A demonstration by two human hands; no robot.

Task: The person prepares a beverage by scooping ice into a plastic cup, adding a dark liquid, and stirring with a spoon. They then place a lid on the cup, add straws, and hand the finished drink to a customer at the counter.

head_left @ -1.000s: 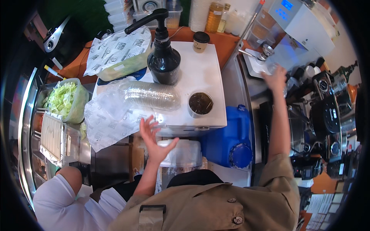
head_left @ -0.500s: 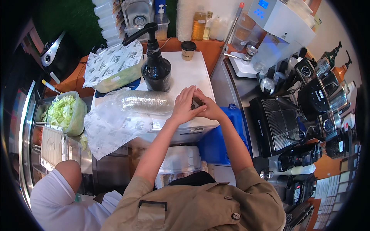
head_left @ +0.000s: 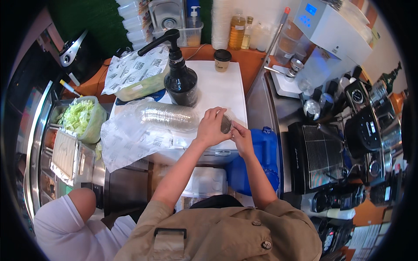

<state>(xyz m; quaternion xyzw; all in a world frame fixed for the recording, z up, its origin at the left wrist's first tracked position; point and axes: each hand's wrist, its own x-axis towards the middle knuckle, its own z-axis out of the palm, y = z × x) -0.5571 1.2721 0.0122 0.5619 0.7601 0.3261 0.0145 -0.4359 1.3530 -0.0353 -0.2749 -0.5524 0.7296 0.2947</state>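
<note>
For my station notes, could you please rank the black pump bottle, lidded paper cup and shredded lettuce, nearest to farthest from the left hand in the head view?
1. Black pump bottle, ahead and left.
2. Lidded paper cup, farther ahead.
3. Shredded lettuce, far left.

Left of my left hand [head_left: 212,129], repeated dark lettering covers the white wrapping sheet [head_left: 139,71] and fainter print the crumpled sheet [head_left: 133,150]. Beyond my hands, the black-lidded paper cup [head_left: 221,66] carries small dark print, too fine to read. Right of my right hand [head_left: 242,140], pale script marks the black coffee machine [head_left: 320,161]; farther off, blue characters glow on the white appliance [head_left: 333,32].
</note>
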